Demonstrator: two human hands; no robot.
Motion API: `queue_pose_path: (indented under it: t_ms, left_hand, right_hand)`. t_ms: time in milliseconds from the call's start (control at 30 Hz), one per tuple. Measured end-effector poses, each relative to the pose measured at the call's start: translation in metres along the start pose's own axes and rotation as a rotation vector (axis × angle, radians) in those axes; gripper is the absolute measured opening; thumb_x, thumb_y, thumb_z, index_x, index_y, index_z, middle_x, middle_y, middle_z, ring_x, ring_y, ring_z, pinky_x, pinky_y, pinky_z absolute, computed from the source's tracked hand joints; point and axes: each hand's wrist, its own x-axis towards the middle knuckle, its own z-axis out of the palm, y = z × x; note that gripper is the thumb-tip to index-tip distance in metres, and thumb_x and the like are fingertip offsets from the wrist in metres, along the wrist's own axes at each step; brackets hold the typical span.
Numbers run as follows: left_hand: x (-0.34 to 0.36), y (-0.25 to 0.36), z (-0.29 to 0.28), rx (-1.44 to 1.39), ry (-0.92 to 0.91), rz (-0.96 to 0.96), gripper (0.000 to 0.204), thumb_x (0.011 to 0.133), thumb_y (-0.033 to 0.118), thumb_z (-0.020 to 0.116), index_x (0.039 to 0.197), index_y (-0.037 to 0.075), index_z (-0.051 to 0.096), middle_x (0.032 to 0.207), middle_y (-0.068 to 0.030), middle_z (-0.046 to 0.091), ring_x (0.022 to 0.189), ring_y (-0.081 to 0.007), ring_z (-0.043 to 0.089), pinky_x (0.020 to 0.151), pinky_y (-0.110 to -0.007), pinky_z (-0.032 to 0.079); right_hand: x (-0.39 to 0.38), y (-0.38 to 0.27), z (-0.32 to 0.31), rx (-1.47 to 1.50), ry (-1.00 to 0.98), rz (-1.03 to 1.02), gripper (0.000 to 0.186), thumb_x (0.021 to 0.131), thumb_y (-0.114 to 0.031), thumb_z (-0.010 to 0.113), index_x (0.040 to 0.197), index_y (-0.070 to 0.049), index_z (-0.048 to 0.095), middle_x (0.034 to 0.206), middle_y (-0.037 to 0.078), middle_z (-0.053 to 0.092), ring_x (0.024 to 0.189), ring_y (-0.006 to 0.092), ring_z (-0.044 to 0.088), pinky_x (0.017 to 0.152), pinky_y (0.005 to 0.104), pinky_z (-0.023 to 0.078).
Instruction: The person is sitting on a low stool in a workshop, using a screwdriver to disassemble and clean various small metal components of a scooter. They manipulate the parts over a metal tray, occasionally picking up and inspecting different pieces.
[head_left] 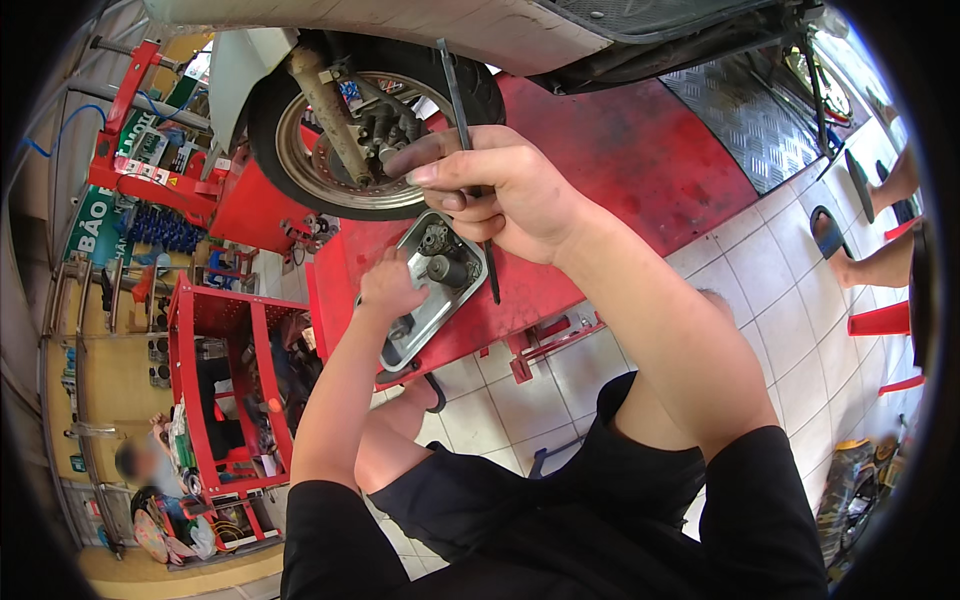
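Note:
My right hand (510, 195) is raised in front of the motorbike wheel, its fingers closed around a long, thin, dark metal rod-like tool (455, 90). One end of the tool points up past the tyre; the other comes out below my fist. Lower and to the left, my left hand (392, 288) hovers at the left side of a silver metal tray (440, 318), thumb and fingers apart. Inside the tray lie a dark cylindrical part (448, 271), a greasy round mechanical part (434, 240) and a smaller piece near my left wrist. Whether that hand touches the rim is unclear.
The spoked-rim wheel (375, 205) and pale body of a motorbike stand over a red lift table (610, 150). A red tool cart (185, 350) is at the left. Another person's sandalled foot (832, 240) and a red stool (880, 320) are at the right.

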Motion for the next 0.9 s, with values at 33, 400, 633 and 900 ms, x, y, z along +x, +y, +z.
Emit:
queue_pose_path:
  t_ms: [33, 400, 633, 900]
  left_hand:
    - [0.006, 0.013, -0.008, -0.004, -0.032, 0.046, 0.068, 0.073, 0.037, 0.078, 0.125, -0.001, 0.056, 0.127, -0.0168, 0.059, 0.114, -0.0329, 0.063, 0.088, -0.043, 0.057]
    - [0.059, 0.065, 0.062, 0.69, -0.061, 0.127, 0.024, 0.091, 0.018, 0.061, 0.107, 0.005, 0.073, 0.114, -0.0138, 0.07, 0.103, -0.032, 0.068, 0.073, -0.048, 0.057]
    - [0.067, 0.103, 0.054, 0.928, -0.132, 0.211, 0.026, 0.092, 0.017, 0.057, 0.109, 0.006, 0.075, 0.111, -0.014, 0.072, 0.098, -0.033, 0.07, 0.072, -0.051, 0.055]
    - [0.065, 0.095, 0.063, 0.912, -0.247, 0.194, 0.026, 0.091, 0.015, 0.058, 0.109, 0.007, 0.075, 0.107, -0.0114, 0.073, 0.094, -0.0327, 0.071, 0.073, -0.053, 0.054]
  right_hand:
    - [0.0, 0.0, -0.002, -0.002, 0.004, -0.004, 0.03, 0.088, -0.014, 0.064, 0.113, 0.004, 0.064, 0.071, 0.0, 0.046, 0.049, 0.0032, 0.028, 0.044, 0.0224, 0.018]
    - [0.003, -0.001, 0.003, 0.01, 0.029, 0.0, 0.028, 0.088, -0.011, 0.063, 0.11, 0.006, 0.065, 0.07, 0.001, 0.047, 0.049, 0.0039, 0.029, 0.044, 0.0229, 0.018]
    - [0.005, -0.004, -0.005, -0.018, 0.106, 0.02, 0.02, 0.088, -0.012, 0.064, 0.1, 0.003, 0.068, 0.069, 0.002, 0.05, 0.05, 0.0053, 0.032, 0.044, 0.0237, 0.019]
    - [0.005, -0.006, -0.007, 0.006, 0.156, 0.067, 0.029, 0.094, -0.027, 0.064, 0.096, 0.001, 0.069, 0.068, 0.001, 0.05, 0.051, 0.0056, 0.031, 0.043, 0.0247, 0.018]
